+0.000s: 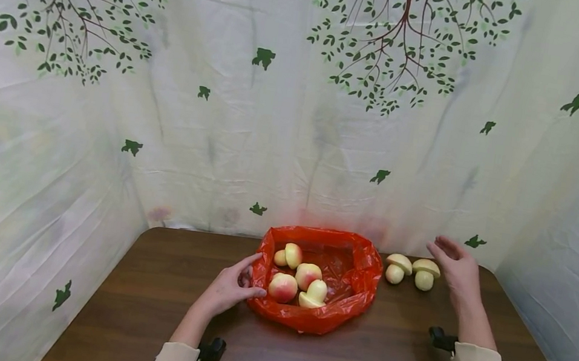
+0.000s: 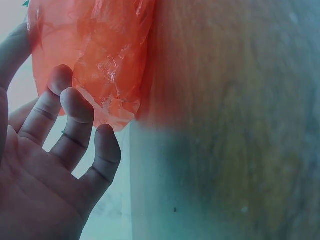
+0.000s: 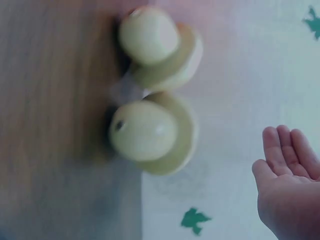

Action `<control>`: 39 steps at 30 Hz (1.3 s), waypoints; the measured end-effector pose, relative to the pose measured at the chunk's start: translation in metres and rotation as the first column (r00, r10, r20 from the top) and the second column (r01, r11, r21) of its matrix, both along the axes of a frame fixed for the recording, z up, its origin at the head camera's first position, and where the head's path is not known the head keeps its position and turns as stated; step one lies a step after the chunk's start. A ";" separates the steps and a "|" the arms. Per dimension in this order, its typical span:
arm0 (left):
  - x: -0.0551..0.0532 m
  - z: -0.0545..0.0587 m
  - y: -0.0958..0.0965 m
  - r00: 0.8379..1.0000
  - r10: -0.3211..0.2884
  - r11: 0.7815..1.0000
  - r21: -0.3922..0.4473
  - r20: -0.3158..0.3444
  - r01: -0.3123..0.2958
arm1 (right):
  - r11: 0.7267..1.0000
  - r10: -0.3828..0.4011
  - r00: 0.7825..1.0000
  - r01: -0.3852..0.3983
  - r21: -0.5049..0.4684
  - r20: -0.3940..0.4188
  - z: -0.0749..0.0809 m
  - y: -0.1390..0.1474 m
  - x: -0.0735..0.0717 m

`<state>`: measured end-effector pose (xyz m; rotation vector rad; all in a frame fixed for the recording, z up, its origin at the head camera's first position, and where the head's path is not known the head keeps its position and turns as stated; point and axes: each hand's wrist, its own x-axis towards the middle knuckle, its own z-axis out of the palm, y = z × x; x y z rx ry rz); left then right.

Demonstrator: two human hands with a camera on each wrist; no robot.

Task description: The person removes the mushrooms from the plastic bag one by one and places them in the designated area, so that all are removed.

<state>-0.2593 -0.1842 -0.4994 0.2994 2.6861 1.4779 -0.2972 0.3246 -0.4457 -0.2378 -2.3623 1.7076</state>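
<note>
A red plastic bag (image 1: 303, 324) stands wide open on the table. Inside it lie two peaches, one in front (image 1: 283, 288) and one behind (image 1: 308, 275), with a toy mushroom (image 1: 315, 293) and another mushroom-shaped piece (image 1: 289, 255). My left hand (image 1: 226, 287) touches the bag's left side, thumb and index finger spread apart along the rim; the left wrist view has its loosely bent fingers (image 2: 77, 107) by the red plastic. Two pale mushrooms, one left (image 1: 397, 268) and one right (image 1: 425, 274), stand beside the bag. My right hand (image 1: 458, 270) is raised beside the right mushroom, holding nothing.
The brown wooden table (image 1: 152, 309) ends at a white cloth backdrop (image 1: 305, 146) printed with branches and green leaves. Cloth walls also flank both sides. Black wrist cameras sit on the left wrist (image 1: 212, 351) and right wrist (image 1: 442, 339).
</note>
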 end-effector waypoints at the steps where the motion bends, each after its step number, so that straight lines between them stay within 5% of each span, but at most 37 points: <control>1: 0.000 0.000 0.000 1.000 -0.002 1.000 0.000 -0.001 0.002 | 1.000 0.008 1.000 -0.008 -0.010 -0.006 0.002 -0.003 0.000; 10: -0.002 -0.001 0.001 1.000 -0.004 1.000 0.015 -0.002 0.004 | 0.995 0.059 0.994 -0.066 -0.075 -0.092 0.021 -0.032 0.005; 17: -0.001 -0.002 0.001 1.000 -0.010 1.000 0.018 -0.005 0.010 | 0.991 0.097 0.992 -0.103 -0.082 -0.081 0.030 -0.052 0.006; 39: -0.001 0.000 0.001 1.000 -0.006 1.000 0.021 -0.005 0.006 | 0.956 0.226 0.969 -0.240 -0.169 -0.100 0.036 -0.113 0.002</control>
